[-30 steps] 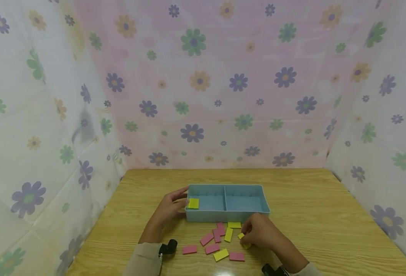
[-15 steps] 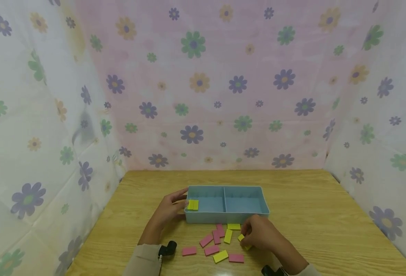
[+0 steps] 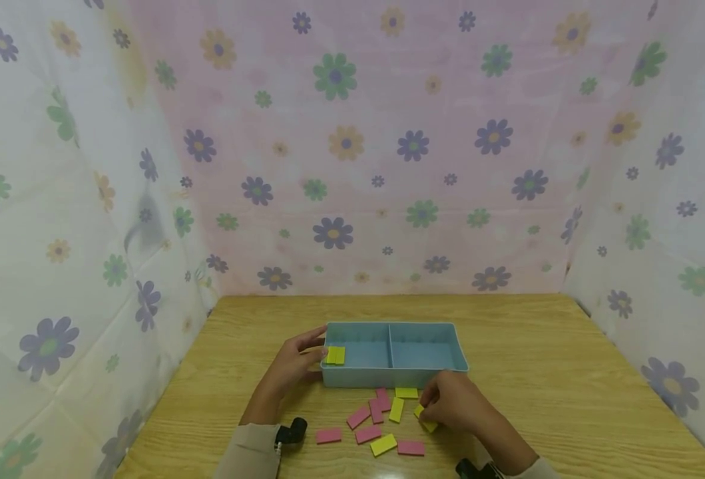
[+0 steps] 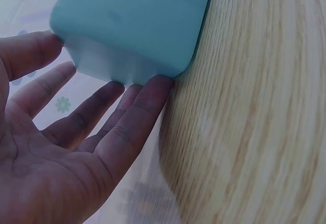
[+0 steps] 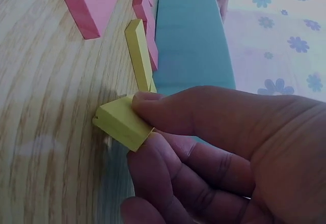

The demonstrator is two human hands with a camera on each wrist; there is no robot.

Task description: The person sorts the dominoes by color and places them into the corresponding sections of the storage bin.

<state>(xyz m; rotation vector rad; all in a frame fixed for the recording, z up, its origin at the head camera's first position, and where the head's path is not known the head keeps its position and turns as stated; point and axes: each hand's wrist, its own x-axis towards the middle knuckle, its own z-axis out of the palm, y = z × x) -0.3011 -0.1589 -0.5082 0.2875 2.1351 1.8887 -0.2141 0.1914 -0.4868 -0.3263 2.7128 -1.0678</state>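
My right hand (image 3: 457,401) pinches a yellow rectangular block (image 5: 122,122) between thumb and fingers, close over the table in front of the box's right half. The right wrist view shows the block slightly tilted. My left hand (image 3: 292,362) rests its fingertips and thumb against the left end of a light blue two-compartment box (image 3: 394,377); in the left wrist view its fingers (image 4: 135,114) are spread and fairly straight along the end wall. Two yellow blocks (image 3: 335,356) stand side by side in the left compartment, at its left end. The right compartment (image 3: 424,346) holds nothing visible.
Several pink blocks (image 3: 368,434) lie scattered on the wooden table (image 3: 538,372) in front of the box. Among them are loose yellow blocks (image 3: 383,444), one (image 3: 406,392) close to the box's front wall. Flowered cloth (image 3: 382,166) encloses the table at back and sides.
My right hand's fingers have shifted slightly on the yellow block, which shows more of its face now. The left hand, box and loose blocks stay in place.
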